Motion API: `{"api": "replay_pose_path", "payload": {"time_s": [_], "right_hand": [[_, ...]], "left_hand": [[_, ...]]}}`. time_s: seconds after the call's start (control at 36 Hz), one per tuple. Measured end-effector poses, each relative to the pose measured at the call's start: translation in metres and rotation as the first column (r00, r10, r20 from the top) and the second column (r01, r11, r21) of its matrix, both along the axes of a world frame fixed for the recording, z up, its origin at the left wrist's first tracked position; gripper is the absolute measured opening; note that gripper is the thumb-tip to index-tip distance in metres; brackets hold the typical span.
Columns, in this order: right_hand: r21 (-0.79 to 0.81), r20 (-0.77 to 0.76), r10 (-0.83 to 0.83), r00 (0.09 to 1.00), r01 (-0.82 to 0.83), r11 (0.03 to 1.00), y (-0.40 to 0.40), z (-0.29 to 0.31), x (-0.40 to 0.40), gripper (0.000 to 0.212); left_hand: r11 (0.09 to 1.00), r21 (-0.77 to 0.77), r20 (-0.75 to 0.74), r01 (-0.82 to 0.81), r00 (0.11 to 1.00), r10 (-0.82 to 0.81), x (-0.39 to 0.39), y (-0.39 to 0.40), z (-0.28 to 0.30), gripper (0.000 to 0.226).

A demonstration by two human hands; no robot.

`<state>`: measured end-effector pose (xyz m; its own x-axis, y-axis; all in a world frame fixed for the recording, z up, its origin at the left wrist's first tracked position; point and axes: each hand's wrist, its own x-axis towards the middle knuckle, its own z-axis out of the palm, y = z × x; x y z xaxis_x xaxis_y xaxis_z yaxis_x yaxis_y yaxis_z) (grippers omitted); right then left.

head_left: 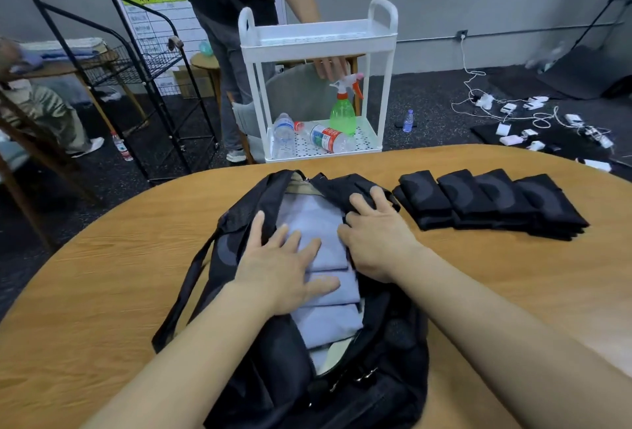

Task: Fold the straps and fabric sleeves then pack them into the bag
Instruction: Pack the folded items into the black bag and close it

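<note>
Bag [260,353] mouth: filled by folded pale cloths [318,220] and both hands, left hand [280,274], right hand [372,240]. Tabletop [102,257]: bare to left and near right of bag. Far right: row of folded black pieces [492,199] blocks passage. White cart [318,39] beyond far edge.

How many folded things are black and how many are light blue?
Black folded pieces on the table: 4, first one
Light blue folded pieces in the bag: 3 showing, top one
Total: 7
</note>
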<state>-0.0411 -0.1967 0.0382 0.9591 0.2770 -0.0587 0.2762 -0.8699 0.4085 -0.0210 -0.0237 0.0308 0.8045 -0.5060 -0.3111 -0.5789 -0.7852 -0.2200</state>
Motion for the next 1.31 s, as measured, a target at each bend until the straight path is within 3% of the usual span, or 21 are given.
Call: {"api": "replay_pose_path", "payload": {"time_s": [0.08,0.19,0.31,0.33,0.39,0.47,0.72,0.83,0.92,1.0,1.06,1.11,1.19,1.31], "right_hand": [[-0.055,-0.015,-0.016,1.0,0.015,0.998,-0.011,0.01,-0.008,0.049],[-0.091,-0.142,-0.003,0.99,-0.01,0.996,-0.015,0.022,-0.023,0.059],[0.048,-0.188,0.126,0.974,-0.119,0.992,-0.013,0.025,-0.048,0.069],[0.101,-0.149,0.159,0.976,-0.145,0.984,-0.014,0.027,-0.051,0.064],[0.186,0.082,0.218,0.972,-0.23,0.955,-0.022,0.03,-0.049,0.052],[0.34,0.37,0.148,0.917,-0.282,0.897,-0.034,0.041,-0.043,0.032],[0.278,0.283,0.189,0.94,-0.269,0.922,-0.027,0.019,-0.052,0.03],[0.355,0.284,0.124,0.951,-0.225,0.907,-0.014,0.021,-0.045,0.034],[0.237,0.306,0.098,0.947,-0.175,0.956,0.008,0.024,-0.026,0.04],[0.059,0.167,0.074,0.983,-0.085,0.995,0.032,0.022,-0.006,0.05],[-0.067,0.032,0.001,0.999,0.001,0.998,0.04,0.018,0.007,0.06],[-0.171,-0.004,-0.133,0.991,0.13,0.977,0.04,0.015,0.019,0.07],[-0.198,0.013,-0.307,0.952,0.303,0.932,0.029,0.01,0.03,0.078],[-0.195,-0.014,-0.352,0.936,0.343,0.919,0.024,0.002,0.026,0.083]], "left_hand": [[1.0,-0.002,-0.019,0.011,1.0,-0.011,-0.003,0.004,-0.006,0.105],[1.0,-0.025,-0.025,-0.003,1.0,0.003,-0.002,0.005,-0.013,0.112],[1.0,-0.027,-0.023,0.001,1.0,-0.001,-0.003,0.004,-0.015,0.119],[1.0,-0.022,-0.023,0.003,1.0,-0.003,-0.003,0.004,-0.015,0.121],[1.0,-0.009,-0.023,0.005,1.0,-0.006,-0.004,0.004,-0.015,0.125],[1.0,0.011,-0.01,0.029,1.0,-0.029,-0.007,0.002,-0.013,0.127],[0.999,-0.037,-0.046,0.016,0.999,-0.018,-0.007,0.004,-0.011,0.131],[0.991,-0.133,-0.02,0.011,1.0,-0.013,0.0,0.005,0.004,0.109],[0.989,-0.146,0.137,0.036,0.99,-0.016,0.011,0.0,0.017,0.072],[0.996,-0.027,0.266,0.086,0.961,-0.076,0.026,-0.004,0.025,0.055],[0.995,0.069,0.309,0.069,0.947,-0.087,0.037,-0.004,0.026,0.057],[0.993,0.112,0.341,0.027,0.938,-0.064,0.048,0.0,0.028,0.063],[0.989,0.143,0.37,0.024,0.926,-0.077,0.06,0.01,0.035,0.071],[0.984,0.174,0.351,0.036,0.931,-0.096,0.061,0.014,0.038,0.072]]}}
